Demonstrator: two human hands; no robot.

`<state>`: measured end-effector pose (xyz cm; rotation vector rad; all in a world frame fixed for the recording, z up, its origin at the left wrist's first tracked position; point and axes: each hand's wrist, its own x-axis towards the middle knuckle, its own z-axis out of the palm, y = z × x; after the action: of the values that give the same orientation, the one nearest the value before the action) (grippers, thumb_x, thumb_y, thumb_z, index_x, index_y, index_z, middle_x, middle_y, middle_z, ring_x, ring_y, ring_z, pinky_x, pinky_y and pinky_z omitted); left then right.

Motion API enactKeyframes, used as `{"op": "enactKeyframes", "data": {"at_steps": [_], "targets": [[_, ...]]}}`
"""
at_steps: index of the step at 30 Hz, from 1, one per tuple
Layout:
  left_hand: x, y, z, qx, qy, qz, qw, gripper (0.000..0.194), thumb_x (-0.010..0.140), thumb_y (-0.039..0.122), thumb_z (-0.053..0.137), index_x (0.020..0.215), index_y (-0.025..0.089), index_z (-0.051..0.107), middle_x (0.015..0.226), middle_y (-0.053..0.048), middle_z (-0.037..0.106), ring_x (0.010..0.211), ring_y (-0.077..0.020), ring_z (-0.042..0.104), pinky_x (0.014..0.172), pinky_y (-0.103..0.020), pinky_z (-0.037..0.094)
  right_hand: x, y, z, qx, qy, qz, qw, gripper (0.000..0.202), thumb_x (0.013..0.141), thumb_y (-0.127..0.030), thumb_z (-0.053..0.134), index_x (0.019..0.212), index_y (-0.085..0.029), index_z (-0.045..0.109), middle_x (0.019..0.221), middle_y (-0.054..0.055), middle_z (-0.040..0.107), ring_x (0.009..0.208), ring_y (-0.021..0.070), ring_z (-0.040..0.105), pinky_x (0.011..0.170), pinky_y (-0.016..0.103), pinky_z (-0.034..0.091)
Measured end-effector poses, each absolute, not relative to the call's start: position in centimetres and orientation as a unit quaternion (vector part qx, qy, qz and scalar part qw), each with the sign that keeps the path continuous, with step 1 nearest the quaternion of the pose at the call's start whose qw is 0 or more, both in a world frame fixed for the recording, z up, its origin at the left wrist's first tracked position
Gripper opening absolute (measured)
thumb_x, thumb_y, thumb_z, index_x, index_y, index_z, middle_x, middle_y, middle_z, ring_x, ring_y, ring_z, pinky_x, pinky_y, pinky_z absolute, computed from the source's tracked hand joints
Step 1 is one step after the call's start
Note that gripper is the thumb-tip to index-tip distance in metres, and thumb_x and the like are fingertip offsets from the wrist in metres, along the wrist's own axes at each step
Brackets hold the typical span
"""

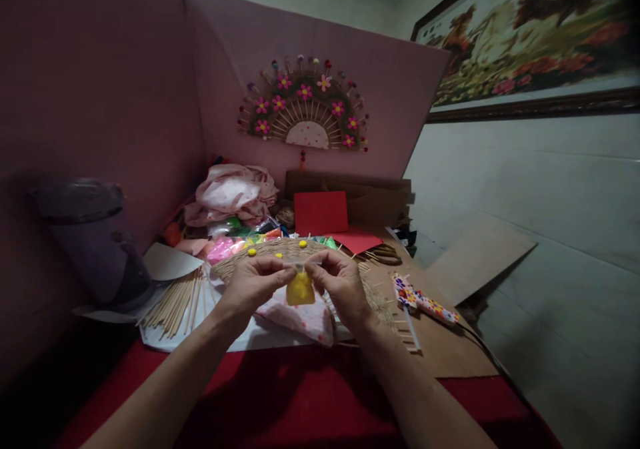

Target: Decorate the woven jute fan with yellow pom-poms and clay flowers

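Note:
A small clear bag with yellow material point(301, 290) hangs between my two hands. My left hand point(255, 282) pinches its upper left edge, and my right hand point(343, 285) pinches the upper right edge. Behind them lies a half-round fan shape wound with twine point(235, 264), bearing a few small yellow pieces point(303, 243). White cloth with pink dots point(300, 322) shows below the bag, partly covered by my hands.
Thin wooden sticks point(175, 305) fan out at the left, near a large lidded container point(95, 242). A flower-patterned glue gun point(425, 302) rests on cardboard point(450, 352) at the right. Behind are red sheets point(321, 213) and crumpled cloth point(233, 192); a decorated fan point(305, 112) hangs above.

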<state>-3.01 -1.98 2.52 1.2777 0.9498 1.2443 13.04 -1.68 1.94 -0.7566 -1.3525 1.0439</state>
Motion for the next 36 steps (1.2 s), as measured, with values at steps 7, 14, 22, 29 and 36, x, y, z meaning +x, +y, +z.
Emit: {"op": "enactKeyframes", "data": {"at_steps": [7, 14, 22, 29, 36], "targets": [[-3.18, -1.96, 2.8, 0.475, 0.39, 0.496, 0.614, 0.023, 0.057, 0.026, 0.077, 0.071, 0.011, 0.067, 0.04, 0.005, 0.048, 0.028, -0.0013, 0.03, 0.03, -0.015, 0.015, 13.15, -1.45, 1.76, -0.349, -0.579, 0.476, 0.562, 0.033, 0.074, -0.046, 0.067, 0.065, -0.017, 0.056, 0.039, -0.009, 0.04, 0.031, 0.0041, 0.032, 0.031, 0.018, 0.02], [-2.94, -2.32, 2.9, 0.487, 0.357, 0.498, 0.622, 0.025, 0.06, 0.029, 0.078, 0.075, 0.01, 0.068, 0.056, -0.003, 0.064, 0.042, -0.0098, 0.055, 0.035, -0.017, 0.039, 13.14, -1.42, 1.66, -0.332, -0.559, 0.515, 0.558, 0.032, 0.072, -0.046, 0.069, 0.068, -0.016, 0.057, 0.042, -0.006, 0.051, 0.033, 0.0057, 0.043, 0.031, 0.016, 0.031], [-2.93, -1.98, 2.46, 0.476, 0.347, 0.514, 0.623, 0.021, 0.062, 0.026, 0.077, 0.07, 0.009, 0.067, 0.052, -0.002, 0.062, 0.041, -0.0077, 0.054, 0.037, -0.016, 0.04, 12.87, -1.51, 1.58, -0.322, -0.561, 0.524, 0.554, 0.029, 0.066, -0.04, 0.076, 0.068, -0.015, 0.061, 0.052, -0.005, 0.054, 0.039, 0.0055, 0.045, 0.036, 0.018, 0.036], [-2.97, -2.1, 2.64, 0.459, 0.324, 0.498, 0.66, 0.019, 0.062, 0.022, 0.076, 0.073, 0.01, 0.066, 0.054, -0.001, 0.061, 0.04, -0.007, 0.053, 0.037, -0.016, 0.04, 13.24, -1.15, 1.35, -0.286, -0.528, 0.596, 0.532, 0.025, 0.065, -0.034, 0.077, 0.07, -0.014, 0.063, 0.052, -0.005, 0.054, 0.039, 0.0044, 0.043, 0.036, 0.017, 0.033], [-2.85, -2.27, 2.67, 0.476, 0.342, 0.504, 0.634, 0.024, 0.064, 0.03, 0.076, 0.071, 0.01, 0.065, 0.054, -0.002, 0.061, 0.041, -0.0072, 0.053, 0.037, -0.016, 0.04, 13.06, -1.34, 1.19, -0.298, -0.545, 0.573, 0.535, 0.027, 0.067, -0.037, 0.076, 0.07, -0.015, 0.061, 0.056, -0.004, 0.055, 0.043, 0.0055, 0.045, 0.038, 0.018, 0.035]]}}
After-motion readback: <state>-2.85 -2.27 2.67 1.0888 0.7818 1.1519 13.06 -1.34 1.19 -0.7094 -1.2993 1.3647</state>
